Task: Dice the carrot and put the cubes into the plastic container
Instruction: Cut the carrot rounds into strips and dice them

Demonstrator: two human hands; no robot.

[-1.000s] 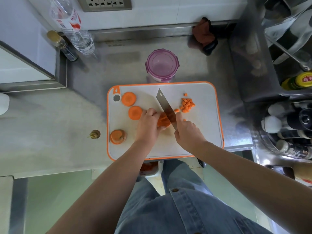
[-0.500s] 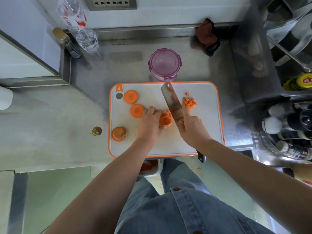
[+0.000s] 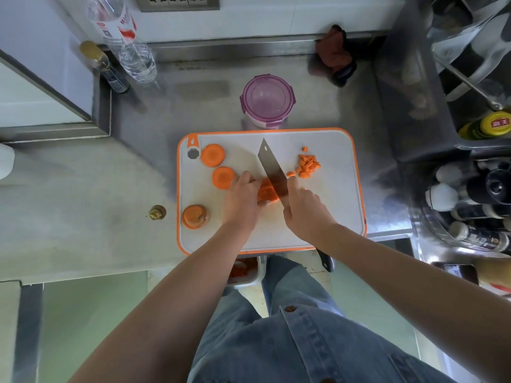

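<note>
Right hand (image 3: 304, 214) has its fingers curled round the handle of the knife (image 3: 272, 167), forefinger running up along the blade. The blade is angled far-left and its edge is down on the carrot strips (image 3: 266, 193). Left hand (image 3: 240, 200) pinches those strips together, fingertips bent, just left of the blade.

Step in hand, as a judgement: cross-cutting strips into cubes, roughly early to midway. A small pile of carrot cubes (image 3: 308, 164) sits right of the blade on the cutting board (image 3: 331, 211). Two carrot rounds (image 3: 212, 154) and (image 3: 223, 177) lie far-left on the board, uncut, and a carrot end (image 3: 194, 216) sits near-left.

The next move calls for short, even chops, with the left fingertips backing away from the edge. After that come the rounds, then moving the cubes over.

The plastic container (image 3: 290, 100), purple-rimmed, stands just beyond the board's far edge with no cubes visible in it. Cannot tell if its lid is on.

The board lies on a steel counter (image 3: 124, 189). A water bottle (image 3: 130, 45) and a small dark bottle (image 3: 107, 70) are far-left by the wall. A cloth (image 3: 334, 56) is far-right, and condiment bottles (image 3: 470, 205) are crowded at the right. A tray (image 3: 243, 269) with orange scraps sits below the counter's near edge.
</note>
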